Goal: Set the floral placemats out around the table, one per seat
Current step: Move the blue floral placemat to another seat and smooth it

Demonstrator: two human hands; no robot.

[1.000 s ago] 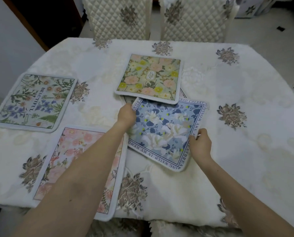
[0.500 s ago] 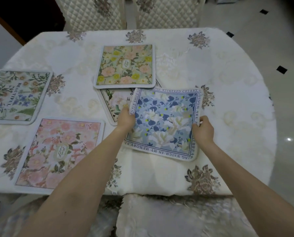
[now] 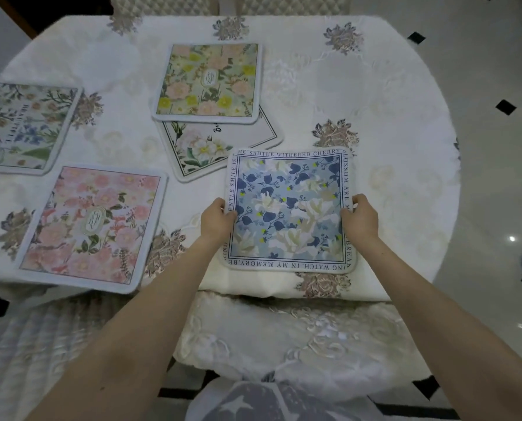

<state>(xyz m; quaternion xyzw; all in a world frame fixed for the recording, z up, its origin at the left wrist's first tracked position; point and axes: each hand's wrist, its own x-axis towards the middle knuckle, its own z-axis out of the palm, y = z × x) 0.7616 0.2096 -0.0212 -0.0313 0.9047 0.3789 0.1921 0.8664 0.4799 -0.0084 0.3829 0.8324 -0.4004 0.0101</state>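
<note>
Two bare forearms reaching forward and converging slightly, left hand point(image 3: 217, 218) curled with thumb on top, pinching the left edge of the blue placemat point(image 3: 288, 209), right hand point(image 3: 360, 217) likewise gripping its right edge, wrists straight

The green placemat point(image 3: 208, 80) hides the white placemat's point(image 3: 205, 150) upper part and lettering.

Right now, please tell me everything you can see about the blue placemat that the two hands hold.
The blue placemat is a roughly square, soft-looking mat with rounded corners and a pale rim. White flowers and dark blue leaves fill its middle, inside a border of printed words. It lies flat near the table's near edge, apart from the white-flower placemat behind it. The left hand grips its left edge and the right hand its right edge.
</note>
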